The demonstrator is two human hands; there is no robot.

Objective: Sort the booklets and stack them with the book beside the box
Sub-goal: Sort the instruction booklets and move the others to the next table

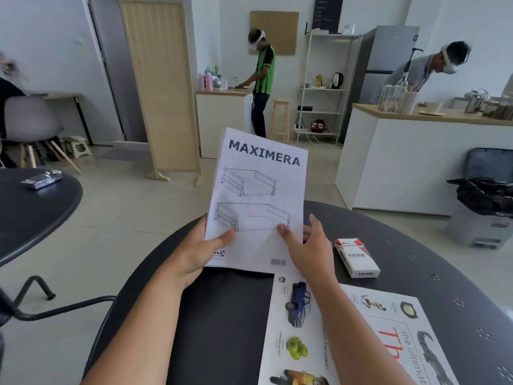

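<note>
A white MAXIMERA booklet (256,198) with drawer line drawings is held upright above the round black table (416,245). My left hand (194,254) grips its lower left edge, thumb on the cover. My right hand (308,245) holds the lower right edge, thumb in front and fingers behind. A large white picture book (347,337) lies flat on the table near its front, under my right forearm. A small white and red VESS box (356,258) lies just right of my right hand, beyond the book.
A second black table (33,212) at the left carries a small dark packet (41,180). A grey bin with a black bag (484,198) stands at the right. Two people work at counters farther back. A black chair frame (41,307) sits at lower left.
</note>
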